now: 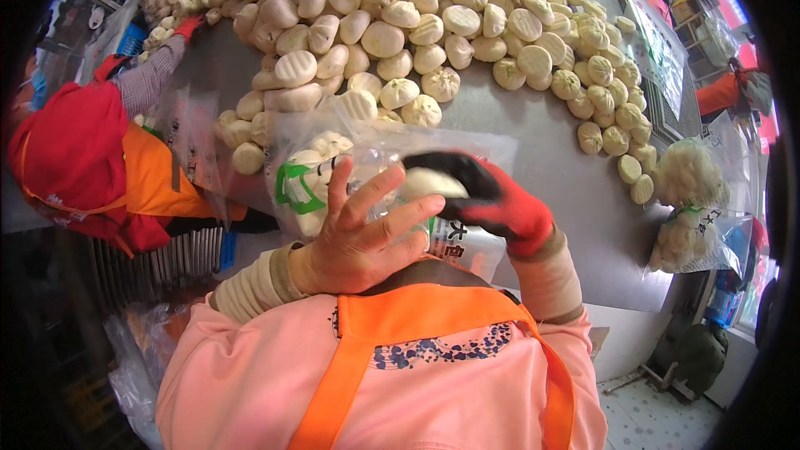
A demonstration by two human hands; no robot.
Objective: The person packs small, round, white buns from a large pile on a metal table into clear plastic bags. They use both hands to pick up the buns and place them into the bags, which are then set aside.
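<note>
My right hand [484, 197], in a red glove with a black coated palm, grips a pale steamed bun [431, 184], which is blurred. My left hand [365, 228] is bare, its fingers spread over a clear plastic bag [400, 137]. Its palm side is hidden, so whether it pinches the film cannot be told. Several buns [328, 144] sit inside the bag's left part, behind green print [300, 187]. Dark printed characters show on the bag below my right hand. Just beyond the bag, a large heap of buns [381, 37] covers much of the metal table [494, 115].
At the left, a person in a red cap [69, 150] reaches a gloved hand [187, 26] towards buns. Filled bags [687, 175] stand at the table's right edge. Stacked trays [672, 106] lie behind them. Metal trays [162, 262] stand below the table at left.
</note>
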